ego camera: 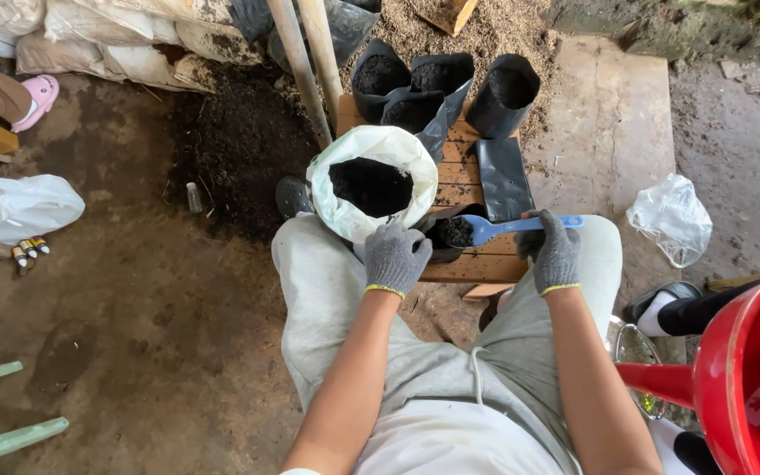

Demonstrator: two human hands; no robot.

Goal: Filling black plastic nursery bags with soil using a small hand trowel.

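While four black nursery bags point(437, 88) stand filled, the right hand point(554, 253) clamps a blue scoop point(503, 228) over another bag point(450, 236), steadied by the left hand's point(395, 257) closed fingers; one flat bag point(503, 179) remains empty.

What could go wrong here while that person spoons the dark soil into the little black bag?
The small black bag looks soft and is steadied only by the left hand, so it might slump and spill. The blue scoop in the right hand is heaped at the bag's narrow mouth; soil may fall onto the wooden pallet. The white sack leans close and could tip.
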